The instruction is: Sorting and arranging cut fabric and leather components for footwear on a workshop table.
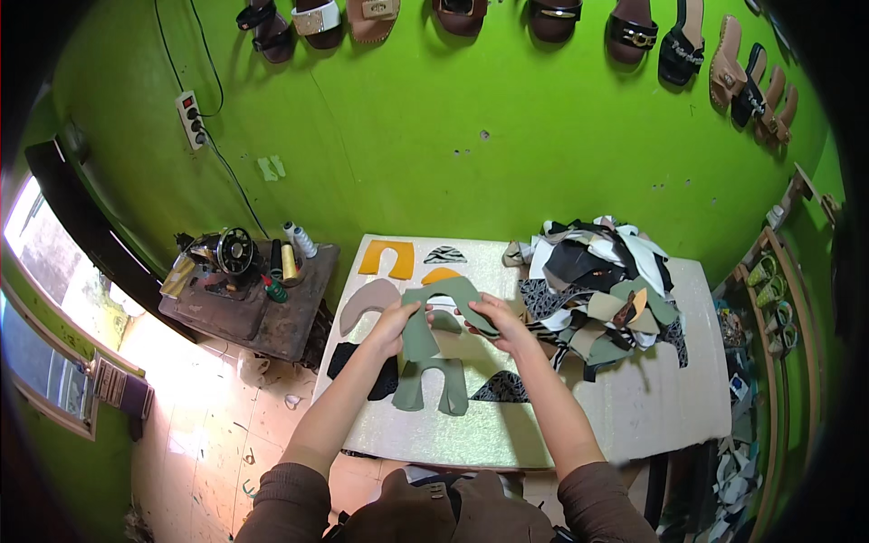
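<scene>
A green U-shaped cut piece (443,288) of leather-like material is stretched between my two hands above the table, its curve pointing away from me. My left hand (392,328) pinches its left leg. On the other leg, my right hand (498,322) is closed. Just below lies another green U-shaped piece (407,389) with its opening toward me. A small green piece (445,321) shows between my hands. Beside my left hand rests a pinkish-grey curved piece (360,303), and a black piece (367,373) lies partly behind my forearm. A dark patterned piece (501,387) sits near my right forearm.
A heaped pile of scraps (602,290) covers the table's right side. Yellow (389,246) and zebra-striped (445,255) pieces lie at the back. Left stands a sewing machine (226,258) with thread spools (290,260). Sandals (631,34) hang on the green wall; a rack (769,308) is at right.
</scene>
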Tool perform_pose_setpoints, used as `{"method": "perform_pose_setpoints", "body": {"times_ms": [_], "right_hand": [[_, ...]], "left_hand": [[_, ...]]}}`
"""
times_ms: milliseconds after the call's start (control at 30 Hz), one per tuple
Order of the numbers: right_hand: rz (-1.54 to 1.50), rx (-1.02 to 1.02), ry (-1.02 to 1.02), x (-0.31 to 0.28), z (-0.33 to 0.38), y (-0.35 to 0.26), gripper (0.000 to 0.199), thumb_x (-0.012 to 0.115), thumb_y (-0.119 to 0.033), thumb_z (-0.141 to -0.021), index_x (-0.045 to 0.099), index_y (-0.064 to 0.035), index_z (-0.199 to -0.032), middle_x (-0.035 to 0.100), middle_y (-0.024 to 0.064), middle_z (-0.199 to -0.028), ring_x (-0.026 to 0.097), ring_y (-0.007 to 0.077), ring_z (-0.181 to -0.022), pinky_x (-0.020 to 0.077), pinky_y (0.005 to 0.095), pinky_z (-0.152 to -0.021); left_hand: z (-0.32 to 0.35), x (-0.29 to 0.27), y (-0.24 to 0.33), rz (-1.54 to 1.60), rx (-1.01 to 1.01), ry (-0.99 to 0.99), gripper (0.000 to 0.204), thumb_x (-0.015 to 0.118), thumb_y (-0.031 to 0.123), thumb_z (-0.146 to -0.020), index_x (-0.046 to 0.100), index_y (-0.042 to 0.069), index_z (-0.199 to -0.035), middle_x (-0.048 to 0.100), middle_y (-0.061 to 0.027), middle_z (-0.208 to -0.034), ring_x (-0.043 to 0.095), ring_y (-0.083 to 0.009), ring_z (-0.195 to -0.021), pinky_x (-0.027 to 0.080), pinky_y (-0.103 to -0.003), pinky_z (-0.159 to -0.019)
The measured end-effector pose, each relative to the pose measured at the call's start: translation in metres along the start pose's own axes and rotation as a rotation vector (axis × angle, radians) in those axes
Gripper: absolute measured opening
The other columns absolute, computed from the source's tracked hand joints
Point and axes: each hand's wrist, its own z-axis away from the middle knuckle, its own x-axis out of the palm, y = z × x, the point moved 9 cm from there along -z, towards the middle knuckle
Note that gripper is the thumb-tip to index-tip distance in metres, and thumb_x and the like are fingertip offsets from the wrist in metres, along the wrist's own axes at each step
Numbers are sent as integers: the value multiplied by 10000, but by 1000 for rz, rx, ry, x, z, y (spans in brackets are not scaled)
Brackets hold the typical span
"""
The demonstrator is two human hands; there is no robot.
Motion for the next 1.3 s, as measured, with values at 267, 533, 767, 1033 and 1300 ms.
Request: {"method": "perform_pose_setpoints", "body": {"times_ms": [267, 533, 767, 1033, 1300], "right_hand": [[-196, 174, 334, -12, 11, 131, 289, 516, -28, -865, 502, -49, -1153, 611, 75, -974, 610, 185, -852, 524, 310, -719], [-244, 318, 540, -24, 42, 199, 362, 471, 3, -841, 493, -88, -1191, 586, 86, -975, 584, 209, -846, 519, 351, -686], [-259, 299, 585, -20, 53, 202, 398, 466, 17, -830, 480, -67, -1219, 578, 102, -1006, 572, 223, -877, 499, 357, -711], [358, 78, 659, -32, 54, 176, 449, 533, -15, -803, 460, -25, -1246, 590, 113, -993, 581, 235, -891, 474, 346, -794], [1370, -287, 683, 33, 49, 114, 490, 540, -135, -787, 447, -2, -1249, 434, 219, -1257, 389, 378, -1195, 319, 463, -1001]], "left_hand": [[-3, -78, -85, -507, 16, 165, 261, 498, 148, -916, 488, -29, -1108, 610, -142, -976, 607, -228, -857, 488, -312, -734], [-3, -92, -127, -747, 79, 193, 333, 559, 193, -861, 519, -36, -1099, 607, -234, -975, 606, -335, -911, 463, -387, -783], [11, -80, -123, -895, 107, 168, 358, 549, 193, -851, 510, -27, -1131, 606, -255, -1001, 603, -369, -946, 463, -397, -817], [16, -67, -105, -1084, 278, 176, 458, 568, 170, -815, 459, -32, -1211, 515, -249, -1140, 498, -394, -1076, 418, -417, -910], [29, -35, -94, -1436, 543, 132, 630, 603, 237, -801, 353, -35, -1311, 356, -244, -1325, 341, -383, -1238, 318, -440, -1011]]}}
